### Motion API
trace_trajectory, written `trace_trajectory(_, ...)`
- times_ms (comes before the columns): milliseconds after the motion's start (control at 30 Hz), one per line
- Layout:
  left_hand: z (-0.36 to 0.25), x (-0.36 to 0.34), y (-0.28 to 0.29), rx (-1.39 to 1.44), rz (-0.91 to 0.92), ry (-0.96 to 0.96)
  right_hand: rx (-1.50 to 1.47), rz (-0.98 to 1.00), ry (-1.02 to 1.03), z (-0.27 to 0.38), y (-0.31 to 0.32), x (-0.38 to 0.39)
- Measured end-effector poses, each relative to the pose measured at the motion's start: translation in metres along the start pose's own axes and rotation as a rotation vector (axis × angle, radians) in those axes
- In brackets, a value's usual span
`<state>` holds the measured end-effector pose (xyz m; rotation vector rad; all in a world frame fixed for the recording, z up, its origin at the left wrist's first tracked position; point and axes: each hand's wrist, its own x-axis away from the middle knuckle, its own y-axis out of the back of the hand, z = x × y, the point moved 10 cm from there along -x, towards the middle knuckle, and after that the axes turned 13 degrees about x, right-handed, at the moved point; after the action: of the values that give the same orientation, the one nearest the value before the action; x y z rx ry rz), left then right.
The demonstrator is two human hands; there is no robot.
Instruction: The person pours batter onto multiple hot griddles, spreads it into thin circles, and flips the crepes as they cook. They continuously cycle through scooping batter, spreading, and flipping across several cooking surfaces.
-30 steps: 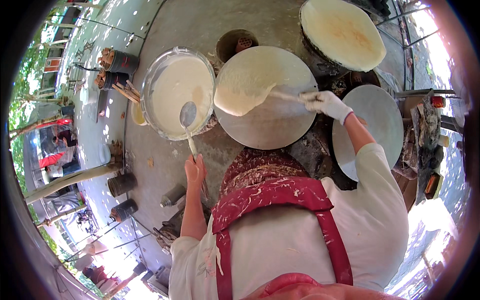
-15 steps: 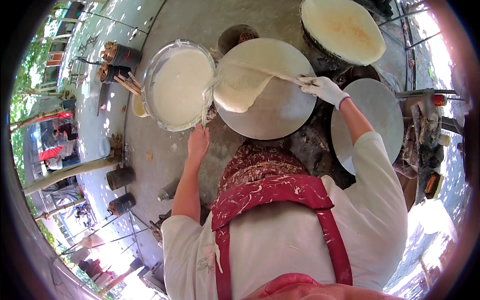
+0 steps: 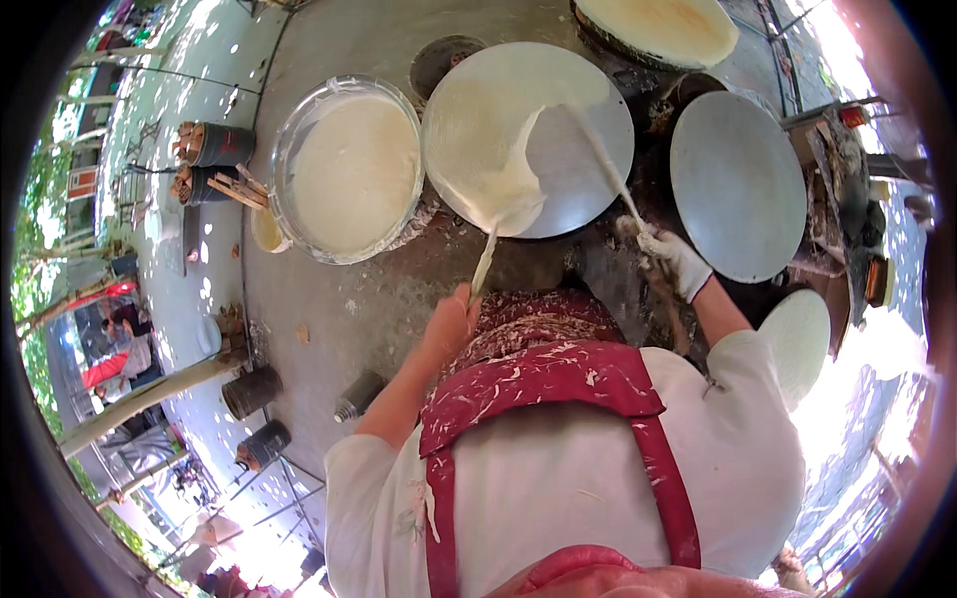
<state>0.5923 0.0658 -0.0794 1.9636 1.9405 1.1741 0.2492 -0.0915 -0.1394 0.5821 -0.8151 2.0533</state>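
A grey, batter-spotted floor (image 3: 334,309) spreads under the work area, with sun-dappled ground and greenery along the left side. The person's left hand (image 3: 455,314) is bare, its fingers curled around the handle of a ladle (image 3: 485,261) that slants up and away. The ladle's far end reaches the near edge of a round griddle (image 3: 583,179), where it blurs into the batter. The right hand (image 3: 675,264), in a white glove, is closed around the near end of a long pale stick (image 3: 603,159), whose far part lies over the griddle; whether it touches the surface there, I cannot tell.

On the griddle, pale batter (image 3: 469,140) covers the left and far parts, leaving bare metal at the right and near side. Just left stands a wide basin (image 3: 278,169) holding more of the same batter. To the right is a second round plate (image 3: 738,189), grey and bare, and nearer the person's right sleeve a pale round disc (image 3: 797,344). Beyond the griddle, at the upper right, a large pale flatbread (image 3: 663,25) with a browned patch lies on another dark-rimmed pan. A dark pot (image 3: 431,68) sits behind the griddle, and farther left stand buckets of wood (image 3: 224,145). The person wears a splashed red apron (image 3: 538,384).
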Motion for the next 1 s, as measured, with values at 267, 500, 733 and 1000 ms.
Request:
trace_trajectory(267, 0.006, 0.02, 0.155, 0.722, -0.454, -0.222, 0.141, -0.174, -0.076, -0.041, -0.204, -0.07)
trace_trajectory(500, 0.122, 0.073, 0.154, 0.998, -0.409, 0.112, 1.161, -0.808, 0.268, -0.093, -0.18, -0.128)
trace_trajectory(733, 0.144, 0.125, 0.127, 1.002, -0.51, 0.185, 0.482, -0.763, -0.015, -0.06, -0.154, -0.038)
trace_trajectory(1000, 0.084, 0.122, 0.082, 0.969, -0.555, 0.245, 1.289, -0.719, 0.067, -0.021, -0.099, -0.019)
